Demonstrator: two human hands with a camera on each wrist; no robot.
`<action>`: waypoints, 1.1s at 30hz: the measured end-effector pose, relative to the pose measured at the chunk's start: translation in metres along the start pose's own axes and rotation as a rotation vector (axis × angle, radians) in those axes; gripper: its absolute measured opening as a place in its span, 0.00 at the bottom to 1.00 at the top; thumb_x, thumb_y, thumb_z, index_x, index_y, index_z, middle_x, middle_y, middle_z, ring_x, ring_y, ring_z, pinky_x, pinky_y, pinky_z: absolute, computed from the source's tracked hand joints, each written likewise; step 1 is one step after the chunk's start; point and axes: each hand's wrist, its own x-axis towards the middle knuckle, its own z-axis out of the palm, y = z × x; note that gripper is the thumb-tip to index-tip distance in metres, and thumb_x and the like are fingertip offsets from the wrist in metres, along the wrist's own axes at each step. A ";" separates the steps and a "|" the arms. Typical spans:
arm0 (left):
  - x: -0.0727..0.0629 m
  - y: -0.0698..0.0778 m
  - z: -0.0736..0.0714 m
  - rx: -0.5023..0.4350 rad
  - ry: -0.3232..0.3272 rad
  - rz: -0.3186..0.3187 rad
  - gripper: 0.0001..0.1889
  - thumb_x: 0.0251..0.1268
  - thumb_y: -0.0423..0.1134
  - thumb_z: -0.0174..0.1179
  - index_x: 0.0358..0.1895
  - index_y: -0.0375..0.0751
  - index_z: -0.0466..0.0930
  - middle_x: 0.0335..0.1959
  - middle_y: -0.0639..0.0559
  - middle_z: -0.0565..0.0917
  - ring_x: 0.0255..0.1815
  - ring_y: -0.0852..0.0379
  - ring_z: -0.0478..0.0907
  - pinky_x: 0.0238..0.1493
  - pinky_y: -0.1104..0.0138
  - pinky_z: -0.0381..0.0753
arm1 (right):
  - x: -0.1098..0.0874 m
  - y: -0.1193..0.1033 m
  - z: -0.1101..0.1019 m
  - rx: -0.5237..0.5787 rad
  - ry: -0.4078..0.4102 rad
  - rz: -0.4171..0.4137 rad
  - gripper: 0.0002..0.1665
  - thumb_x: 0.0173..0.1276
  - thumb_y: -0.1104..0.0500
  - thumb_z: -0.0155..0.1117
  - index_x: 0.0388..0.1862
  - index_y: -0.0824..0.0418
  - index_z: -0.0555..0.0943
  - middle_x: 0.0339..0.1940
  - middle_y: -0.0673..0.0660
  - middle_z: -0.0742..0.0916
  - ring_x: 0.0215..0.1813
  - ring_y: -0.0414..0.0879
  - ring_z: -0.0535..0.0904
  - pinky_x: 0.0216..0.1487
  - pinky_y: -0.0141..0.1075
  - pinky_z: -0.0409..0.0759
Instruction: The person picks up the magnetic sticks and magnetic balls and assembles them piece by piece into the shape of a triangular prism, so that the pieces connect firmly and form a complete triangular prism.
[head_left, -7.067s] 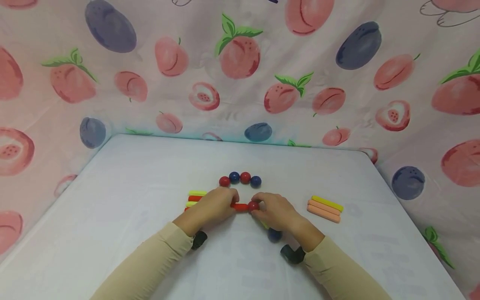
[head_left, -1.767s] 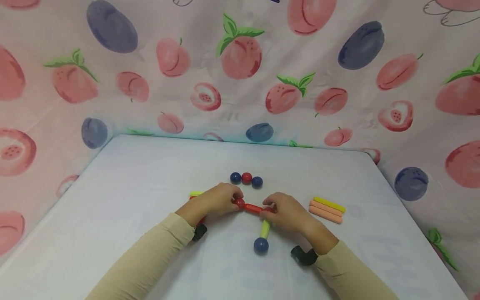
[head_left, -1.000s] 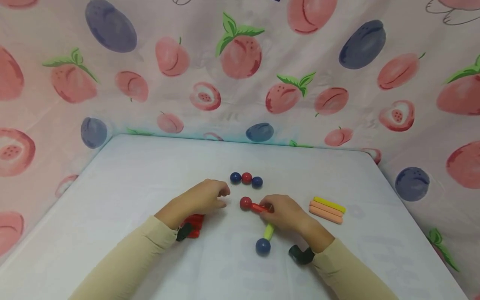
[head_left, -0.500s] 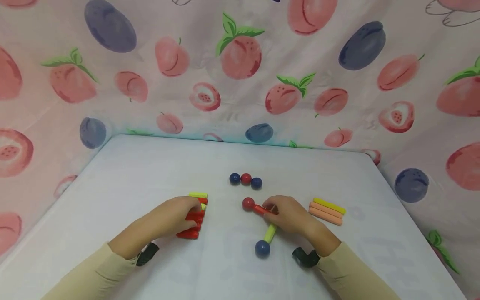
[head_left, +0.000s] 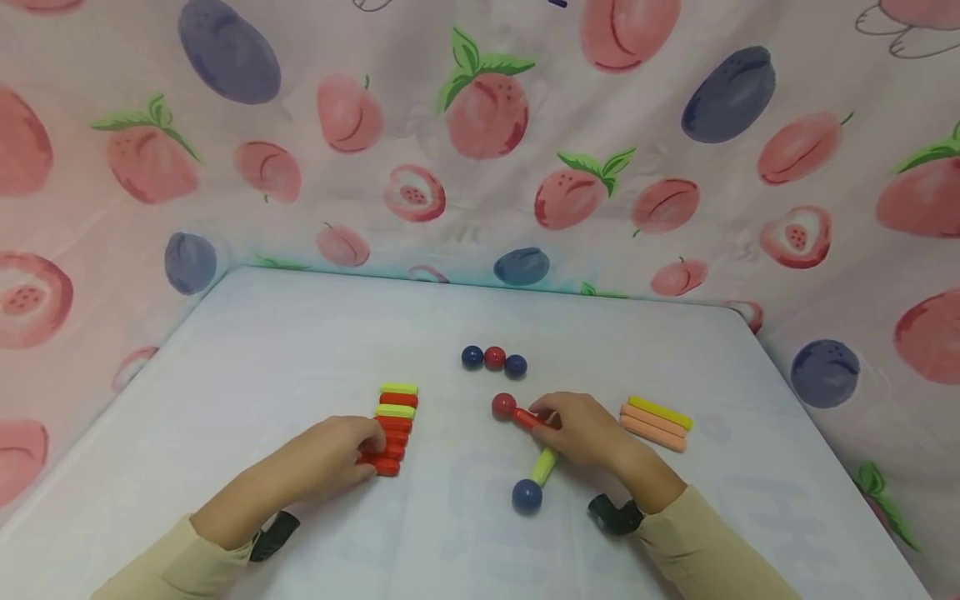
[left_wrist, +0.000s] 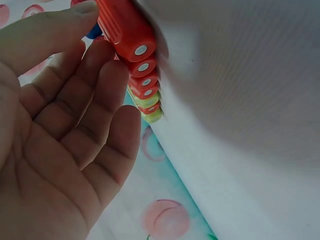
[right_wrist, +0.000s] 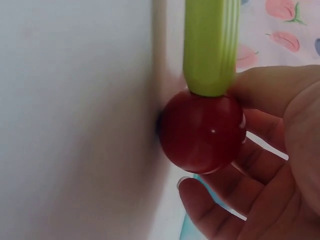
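At the left stack of magnetic rods, my left hand has its thumb and fingers about the nearest red rod, seen end-on in the left wrist view. My right hand holds a red ball; its fingers mostly hide that ball in the head view. Joined to the held ball is a yellow-green rod, with a dark blue ball at its other end. A red rod runs from my right fingertips to a second red ball.
Beyond the hands, two blue balls and a red ball lie in a row. Two peach rods and a yellow rod rest at the right. Fruit-print cloth rises behind the white table.
My left hand has let go of the second red ball and moved left to the rod stack. One red ball left the far row for the assembly. My right hand keeps its hold.
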 end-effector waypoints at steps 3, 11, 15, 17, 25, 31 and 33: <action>-0.001 0.000 0.002 -0.007 -0.010 -0.014 0.12 0.54 0.32 0.74 0.37 0.47 0.81 0.31 0.60 0.77 0.36 0.57 0.72 0.44 0.59 0.79 | 0.000 0.002 -0.002 0.002 -0.002 0.008 0.20 0.67 0.57 0.70 0.57 0.56 0.84 0.41 0.47 0.84 0.42 0.43 0.77 0.45 0.37 0.80; -0.004 0.004 0.008 0.000 -0.013 -0.028 0.12 0.55 0.32 0.74 0.35 0.48 0.80 0.29 0.60 0.76 0.34 0.57 0.72 0.42 0.59 0.78 | 0.002 0.000 -0.004 0.043 -0.012 0.007 0.19 0.68 0.58 0.70 0.58 0.57 0.84 0.42 0.48 0.84 0.41 0.43 0.77 0.39 0.32 0.80; -0.005 0.009 0.014 0.002 -0.022 -0.016 0.11 0.55 0.33 0.74 0.36 0.48 0.81 0.30 0.60 0.77 0.35 0.57 0.73 0.42 0.59 0.80 | 0.003 -0.002 -0.002 0.061 -0.026 0.015 0.18 0.68 0.58 0.69 0.56 0.56 0.84 0.40 0.48 0.84 0.39 0.43 0.77 0.37 0.32 0.80; -0.006 0.011 0.017 0.001 -0.028 -0.002 0.11 0.54 0.34 0.75 0.36 0.48 0.81 0.29 0.60 0.76 0.34 0.57 0.73 0.40 0.59 0.80 | 0.003 -0.001 -0.001 0.063 -0.028 0.017 0.17 0.68 0.58 0.69 0.56 0.56 0.85 0.40 0.48 0.84 0.38 0.43 0.77 0.36 0.32 0.80; -0.005 0.019 0.023 0.047 -0.008 0.128 0.11 0.56 0.35 0.73 0.34 0.49 0.77 0.26 0.63 0.72 0.28 0.61 0.70 0.33 0.66 0.75 | 0.003 0.001 0.000 0.047 -0.011 -0.025 0.16 0.69 0.59 0.68 0.55 0.56 0.85 0.40 0.47 0.84 0.38 0.43 0.76 0.38 0.33 0.79; 0.009 0.031 0.018 0.031 0.005 0.133 0.10 0.58 0.35 0.72 0.36 0.49 0.80 0.29 0.63 0.75 0.31 0.62 0.72 0.36 0.65 0.78 | 0.003 0.002 0.001 0.044 -0.011 -0.021 0.16 0.69 0.59 0.68 0.55 0.56 0.85 0.39 0.47 0.84 0.38 0.43 0.76 0.38 0.33 0.79; 0.018 0.035 0.016 0.012 0.005 0.118 0.10 0.58 0.35 0.73 0.38 0.49 0.81 0.30 0.63 0.77 0.33 0.61 0.74 0.39 0.65 0.80 | 0.004 0.003 0.001 0.039 -0.007 -0.022 0.16 0.68 0.59 0.68 0.55 0.56 0.85 0.39 0.47 0.84 0.38 0.43 0.76 0.38 0.34 0.79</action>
